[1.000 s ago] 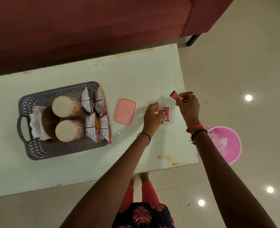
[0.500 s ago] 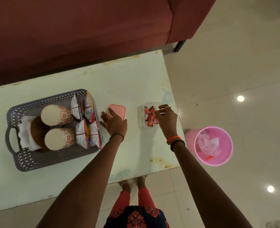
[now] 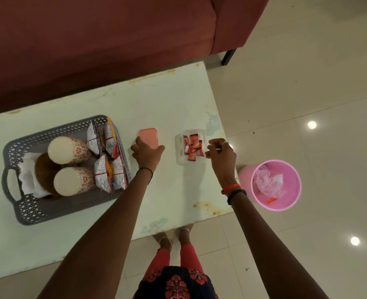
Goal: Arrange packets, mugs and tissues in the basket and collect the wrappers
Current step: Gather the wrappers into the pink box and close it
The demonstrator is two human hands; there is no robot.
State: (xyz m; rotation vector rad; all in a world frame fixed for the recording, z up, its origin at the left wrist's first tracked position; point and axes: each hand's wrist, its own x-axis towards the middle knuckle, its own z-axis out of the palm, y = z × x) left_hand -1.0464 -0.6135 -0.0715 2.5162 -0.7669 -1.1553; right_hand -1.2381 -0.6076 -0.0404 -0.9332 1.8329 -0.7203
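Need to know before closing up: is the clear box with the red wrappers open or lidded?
Open. The clear box shows red wrappers uncovered; its pink lid lies apart under the left hand.

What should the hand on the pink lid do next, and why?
Probably lift the pink lid and carry it over to the clear box. The left hand already has its fingers on the lid's near edge, the red wrappers sit inside the open box, and the right hand rests just beside it, looking empty. Closing the box seems the natural step.
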